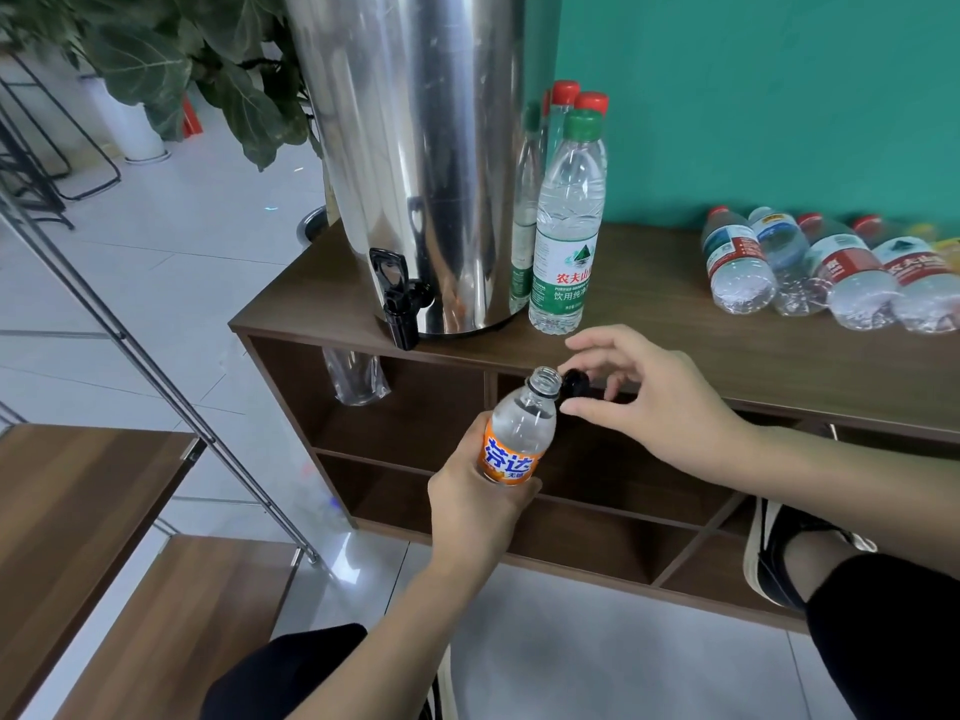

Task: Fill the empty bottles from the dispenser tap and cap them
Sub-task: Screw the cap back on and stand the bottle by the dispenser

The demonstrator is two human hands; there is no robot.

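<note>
capping step: the left hand (470, 504) grips the orange-labelled bottle (514, 433), filled and open-mouthed, below the counter (675, 330) edge, while the right hand (649, 397) fingers pinch the black cap (575, 383) beside its neck; next, seat and twist it.

Bright, even indoor light — streaky glare on steel dispenser (415, 148), floor sheen lower centre; wide-angle bending, blur at right edge.

i count one steel dispenser (415, 148), one black tap (399, 298), four capped bottles standing beside it (569, 220), four bottles lying down (737, 267), one orange-label bottle (514, 433), one black cap (575, 383), two hands.
</note>
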